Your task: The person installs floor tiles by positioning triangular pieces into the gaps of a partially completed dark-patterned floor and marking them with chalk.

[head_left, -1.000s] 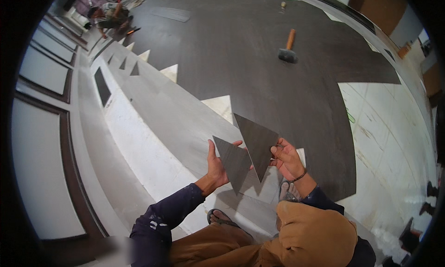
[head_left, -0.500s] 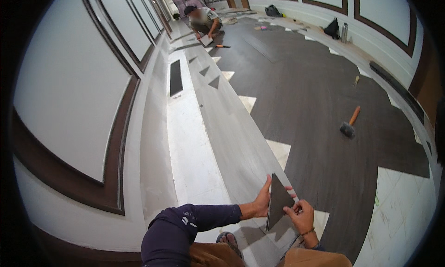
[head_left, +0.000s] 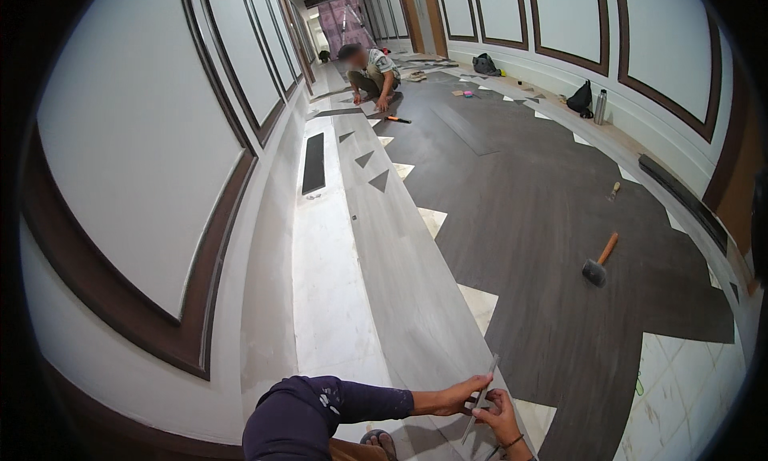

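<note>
My left hand (head_left: 464,395) and my right hand (head_left: 498,419) meet at the lower middle, both closed on thin triangular plank pieces (head_left: 490,373), seen almost edge-on. Beneath them runs a pale grey plank strip (head_left: 400,285), with small dark triangles (head_left: 378,181) lying farther along it. Right of the strip is dark grey plank flooring (head_left: 528,189) with a zigzag edge and white tile (head_left: 476,305) showing in the notches. A rubber mallet (head_left: 596,265) with a wooden handle lies on the dark planks.
A co-worker (head_left: 368,77) squats ahead beside an orange-handled tool (head_left: 398,119). A dark board (head_left: 314,161) lies at left. Panelled walls (head_left: 136,157) line both sides. A scraper (head_left: 614,189), black bag (head_left: 579,101), steel flask (head_left: 599,107) and long dark strip (head_left: 680,197) are at the right.
The view has swung upward along the corridor. My hands have brought the triangles together and turned them edge-on, lower in view. The co-worker's hands have shifted at the floor.
</note>
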Tool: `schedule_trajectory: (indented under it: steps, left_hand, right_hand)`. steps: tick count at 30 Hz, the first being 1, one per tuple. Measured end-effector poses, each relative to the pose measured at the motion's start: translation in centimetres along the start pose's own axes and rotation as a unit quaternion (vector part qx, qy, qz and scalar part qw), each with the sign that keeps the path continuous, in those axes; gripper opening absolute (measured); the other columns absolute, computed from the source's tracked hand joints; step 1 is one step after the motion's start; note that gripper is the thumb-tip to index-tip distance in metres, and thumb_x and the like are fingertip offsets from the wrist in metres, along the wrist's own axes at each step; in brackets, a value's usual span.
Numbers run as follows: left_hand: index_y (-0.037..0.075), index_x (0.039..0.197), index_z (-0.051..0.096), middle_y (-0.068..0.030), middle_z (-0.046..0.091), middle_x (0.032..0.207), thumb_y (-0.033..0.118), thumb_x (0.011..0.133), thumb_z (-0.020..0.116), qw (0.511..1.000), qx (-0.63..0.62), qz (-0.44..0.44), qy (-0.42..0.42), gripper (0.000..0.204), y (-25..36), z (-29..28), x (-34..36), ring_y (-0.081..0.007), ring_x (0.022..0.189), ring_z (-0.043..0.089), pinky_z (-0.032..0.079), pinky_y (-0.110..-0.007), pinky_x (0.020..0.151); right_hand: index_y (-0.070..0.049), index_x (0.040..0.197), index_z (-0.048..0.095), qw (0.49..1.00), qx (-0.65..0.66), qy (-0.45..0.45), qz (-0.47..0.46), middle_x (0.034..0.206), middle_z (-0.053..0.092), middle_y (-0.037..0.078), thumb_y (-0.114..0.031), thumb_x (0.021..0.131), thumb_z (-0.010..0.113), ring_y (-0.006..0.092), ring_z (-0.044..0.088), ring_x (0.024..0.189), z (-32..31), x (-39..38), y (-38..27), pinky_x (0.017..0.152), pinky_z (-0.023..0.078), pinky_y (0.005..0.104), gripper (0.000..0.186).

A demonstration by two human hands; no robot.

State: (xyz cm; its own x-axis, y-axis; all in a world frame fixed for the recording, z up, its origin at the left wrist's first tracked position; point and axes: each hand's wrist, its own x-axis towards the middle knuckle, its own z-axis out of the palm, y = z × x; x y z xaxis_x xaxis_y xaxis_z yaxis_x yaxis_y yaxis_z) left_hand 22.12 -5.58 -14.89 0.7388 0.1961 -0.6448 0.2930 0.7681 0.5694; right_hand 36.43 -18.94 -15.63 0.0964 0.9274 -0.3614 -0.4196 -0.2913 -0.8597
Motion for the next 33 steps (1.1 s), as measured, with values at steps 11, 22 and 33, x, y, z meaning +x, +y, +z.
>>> schedule_trajectory:
  steps: [11, 22, 33]
  left_hand:
    - [0.008, 0.162, 0.026, -0.0126, 0.053, 0.147, 0.05, 0.101, 0.063, 0.997, 0.069, 0.013, -0.017, 0.083, -0.1, -1.2, -0.6, -0.0266, 0.135, 0.052, 0.054, -0.045, 0.102]
    - [0.017, 0.157, 0.037, -0.0072, 0.051, 0.145, 0.047, 0.094, 0.074, 0.991, 0.093, 0.06, -0.071, 0.079, -1.6, -1.1, 1.1, -0.0246, 0.131, 0.053, 0.054, -0.047, 0.097]
    - [0.01, 0.147, 0.044, -0.0095, 0.055, 0.131, 0.036, 0.093, 0.077, 0.988, 0.109, 0.031, -0.105, 0.069, -1.6, -0.6, 2.8, -0.0247, 0.118, 0.058, 0.052, -0.04, 0.093]
  right_hand:
    - [-0.009, 0.151, 0.03, 0.999, 0.036, 0.009, 0.013, 0.14, 0.047, 0.017, -0.004, 0.081, 0.081, 0.0277, 0.066, 0.111, 0.7, -0.1, 0.9, 0.08, 0.065, 0.0404, 0.087]
    - [-0.012, 0.159, 0.03, 0.999, -0.021, -0.04, -0.015, 0.131, 0.061, 0.01, -0.029, 0.094, 0.074, 0.0231, 0.064, 0.113, -1.1, 0.7, 5.1, 0.081, 0.059, 0.0402, 0.08]
    - [-0.003, 0.148, 0.047, 0.999, -0.025, 0.017, -0.029, 0.128, 0.064, 0.01, -0.024, 0.095, 0.075, 0.0199, 0.067, 0.113, -1.2, -0.9, 4.6, 0.087, 0.058, 0.0299, 0.063]
